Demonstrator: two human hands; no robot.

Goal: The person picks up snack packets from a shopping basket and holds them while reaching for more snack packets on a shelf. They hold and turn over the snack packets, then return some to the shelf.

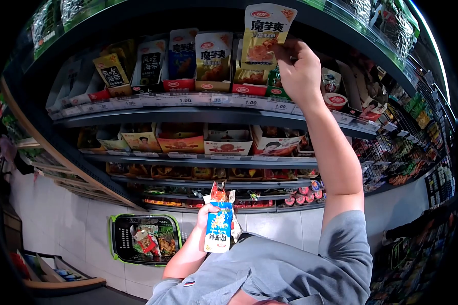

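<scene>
Raised at the upper shelf, my right hand [297, 68] pinches the edge of a white and gold snack packet [262, 40]. That packet is upright, in front of the shelf's display boxes. Close to my chest, my left hand [204, 218] grips several snack packets, the front one a blue and white snack packet [219, 227] with its print upside down to me. Parts of other packets stick out behind it. Similar gold packets [213, 56] and blue packets [182, 53] stand in boxes left of my right hand.
A black basket with a green rim [110, 239] sits on the floor at lower left, holding several packaged goods. Price labels run along the shelf edge [213, 99]. Lower shelves carry boxed snacks [228, 147]. Another shelf overhangs at the top.
</scene>
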